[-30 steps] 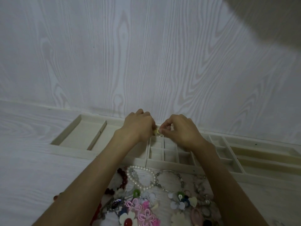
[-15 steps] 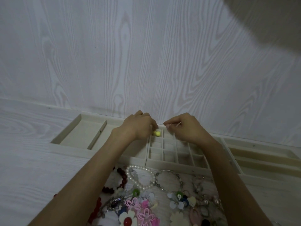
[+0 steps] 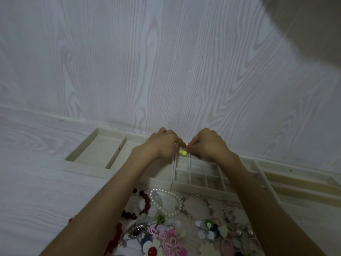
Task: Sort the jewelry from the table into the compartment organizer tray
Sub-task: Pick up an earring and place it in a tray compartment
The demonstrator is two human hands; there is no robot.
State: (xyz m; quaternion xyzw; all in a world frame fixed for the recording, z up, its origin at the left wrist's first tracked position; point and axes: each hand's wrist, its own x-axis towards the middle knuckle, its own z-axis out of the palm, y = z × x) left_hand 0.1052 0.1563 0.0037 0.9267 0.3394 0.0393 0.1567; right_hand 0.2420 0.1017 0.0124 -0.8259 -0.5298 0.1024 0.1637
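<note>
A small yellow bead piece (image 3: 183,152) sits just left of the frame's centre, over the far row of small cells in the compartment organizer tray (image 3: 201,189). The left hand (image 3: 162,145) has its fingers curled in beside it and appears to pinch it, though the fingertips are partly hidden, so whether the piece is gripped or already resting in the cell cannot be told for sure. The right hand (image 3: 208,145) meets it from the other side, thumb and forefinger closed narrowly on something thin and pale at the same spot; what that is stays too small to make out.

By my reading the sorting has barely begun. The small square cells nearest the camera look bare, as do the long compartments at centre left (image 3: 99,152) and those at the right edge (image 3: 295,183), where they are visible.

Nearly everything is left. Along the bottom of the frame, between the forearms, lies the jewelry pile (image 3: 175,224): a white pearl strand (image 3: 166,202), dark red beads (image 3: 145,202), a thin wire bangle (image 3: 199,207), pink flower ornaments (image 3: 171,244) and other small pieces, all on the table (image 3: 36,191) in front of the tray.
</note>
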